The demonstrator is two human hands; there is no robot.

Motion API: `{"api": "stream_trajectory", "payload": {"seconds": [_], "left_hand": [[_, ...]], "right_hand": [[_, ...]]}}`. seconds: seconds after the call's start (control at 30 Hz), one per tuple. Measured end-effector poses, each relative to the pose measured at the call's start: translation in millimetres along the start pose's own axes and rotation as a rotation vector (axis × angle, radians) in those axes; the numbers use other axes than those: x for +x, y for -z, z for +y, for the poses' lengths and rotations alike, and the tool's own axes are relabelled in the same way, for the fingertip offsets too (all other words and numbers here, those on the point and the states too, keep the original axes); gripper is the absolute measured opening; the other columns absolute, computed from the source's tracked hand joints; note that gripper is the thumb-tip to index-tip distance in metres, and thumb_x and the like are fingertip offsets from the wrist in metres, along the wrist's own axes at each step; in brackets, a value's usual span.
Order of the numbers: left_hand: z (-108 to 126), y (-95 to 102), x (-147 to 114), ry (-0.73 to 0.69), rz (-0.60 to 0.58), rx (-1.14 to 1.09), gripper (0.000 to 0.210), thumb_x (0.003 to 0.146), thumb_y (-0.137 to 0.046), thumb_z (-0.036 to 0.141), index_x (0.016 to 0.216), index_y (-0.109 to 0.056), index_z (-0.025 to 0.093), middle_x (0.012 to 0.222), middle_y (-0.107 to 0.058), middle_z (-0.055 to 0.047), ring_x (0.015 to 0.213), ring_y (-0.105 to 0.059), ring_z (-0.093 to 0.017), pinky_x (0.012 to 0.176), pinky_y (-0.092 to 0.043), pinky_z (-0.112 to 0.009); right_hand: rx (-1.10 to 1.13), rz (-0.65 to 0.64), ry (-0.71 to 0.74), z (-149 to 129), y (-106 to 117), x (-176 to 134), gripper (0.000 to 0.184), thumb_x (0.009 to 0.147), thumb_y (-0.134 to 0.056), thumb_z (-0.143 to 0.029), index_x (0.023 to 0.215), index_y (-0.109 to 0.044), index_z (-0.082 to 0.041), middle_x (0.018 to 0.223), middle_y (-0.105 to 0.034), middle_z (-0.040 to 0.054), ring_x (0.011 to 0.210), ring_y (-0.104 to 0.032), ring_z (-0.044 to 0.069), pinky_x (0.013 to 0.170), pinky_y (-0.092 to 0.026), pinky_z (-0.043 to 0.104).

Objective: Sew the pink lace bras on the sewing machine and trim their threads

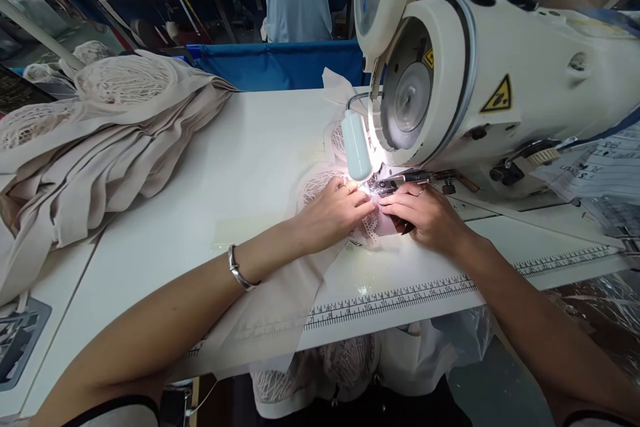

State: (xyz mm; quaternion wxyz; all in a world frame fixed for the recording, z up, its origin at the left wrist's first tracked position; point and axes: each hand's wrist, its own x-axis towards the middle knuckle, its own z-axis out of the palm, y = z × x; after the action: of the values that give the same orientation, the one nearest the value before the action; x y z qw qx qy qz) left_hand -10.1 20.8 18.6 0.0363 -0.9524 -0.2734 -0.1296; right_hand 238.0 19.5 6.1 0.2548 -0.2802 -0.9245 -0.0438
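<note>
Beneath and just left of the rounded, hard-shelled sewing machine (530, 60) head lies a pale pink garment piece (313, 187), webby lace with smooth, thin cloth, its long axis slanting from the machine's far side nearer and leftward. Below the head, the left hand (333, 213), fingers bent close together, presses the lace; the right hand (425, 217), narrowly curled, touches the cloth, a partly hidden dark object (403, 224) under its palm.

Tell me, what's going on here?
A person is working at a sewing machine. The left hand presses on pale, lacy fabric, and the right hand touches it beside the machine's foot. A small lamp lights the spot. A pile of similar fabric lies off to the left.
</note>
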Motion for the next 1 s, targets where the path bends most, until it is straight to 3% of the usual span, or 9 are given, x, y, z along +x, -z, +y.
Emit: {"api": "stream_trajectory", "payload": {"seconds": [0.17, 0.4, 0.57, 0.67, 0.8, 1.0], "left_hand": [[0, -2.6, -2, 0.024, 0.016, 0.053, 0.028, 0.104, -0.04, 0.016, 0.113, -0.066, 0.015, 0.111, -0.072, -0.012, 0.098, -0.057, -0.026, 0.082, -0.037, -0.039], [2, -1.7, -3, 0.077, 0.005, 0.058, 0.037, 0.104, -0.05, 0.037, 0.119, -0.064, 0.006, 0.122, -0.068, -0.02, 0.115, -0.058, -0.035, 0.099, -0.039, -0.052], [2, 0.9, -4, 0.124, -0.002, 0.13, 0.041, 0.103, -0.049, 0.036, 0.126, -0.062, 0.005, 0.128, -0.066, -0.022, 0.123, -0.056, -0.039, 0.107, -0.035, -0.062], [3, 0.4, -2, 0.06, 0.02, 0.102, 0.033, 0.106, -0.04, 0.023, 0.119, -0.066, 0.007, 0.127, -0.066, -0.021, 0.12, -0.058, -0.034, 0.102, -0.042, -0.054], [11, -1.4, 1, -0.147, -0.073, 0.004, 0.036, 0.104, -0.033, 0.005, 0.116, -0.068, 0.007, 0.109, -0.072, -0.013, 0.1, -0.063, -0.023, 0.086, -0.048, -0.036], [23, -1.1, -1, -0.062, -0.088, 0.029, 0.036, 0.104, -0.034, 0.009, 0.124, -0.064, 0.007, 0.111, -0.069, -0.015, 0.095, -0.06, -0.025, 0.082, -0.047, -0.038]], "right_hand": [[-0.03, -0.009, 0.007, 0, 0, 1, 0.034, 0.092, -0.047, -0.002, 0.1, -0.074, -0.021, 0.104, -0.079, 0.0045, 0.092, -0.064, 0.022, 0.077, -0.054, 0.037], [-0.021, 0.024, 0.067, -3, 5, 5, 0.024, 0.09, -0.054, -0.002, 0.091, -0.07, -0.02, 0.097, -0.079, 0.0039, 0.087, -0.063, 0.021, 0.075, -0.052, 0.035], [0.007, 0.061, 0.072, -4, 3, 6, 0.014, 0.092, -0.061, -0.008, 0.09, -0.068, -0.02, 0.09, -0.078, 0.0036, 0.084, -0.063, 0.021, 0.075, -0.05, 0.035], [0.001, 0.054, 0.059, -3, 2, 6, 0.014, 0.093, -0.06, -0.01, 0.09, -0.069, -0.02, 0.091, -0.078, 0.0041, 0.084, -0.063, 0.021, 0.074, -0.05, 0.035], [-0.005, 0.038, 0.051, -4, 5, 6, 0.015, 0.094, -0.059, -0.011, 0.089, -0.069, -0.02, 0.091, -0.077, 0.0045, 0.084, -0.062, 0.02, 0.073, -0.049, 0.034], [0.035, 0.028, 0.032, -6, 9, 3, 0.024, 0.088, -0.057, -0.006, 0.079, -0.069, -0.024, 0.073, -0.072, -0.0007, 0.075, -0.059, 0.019, 0.077, -0.046, 0.035]]}}
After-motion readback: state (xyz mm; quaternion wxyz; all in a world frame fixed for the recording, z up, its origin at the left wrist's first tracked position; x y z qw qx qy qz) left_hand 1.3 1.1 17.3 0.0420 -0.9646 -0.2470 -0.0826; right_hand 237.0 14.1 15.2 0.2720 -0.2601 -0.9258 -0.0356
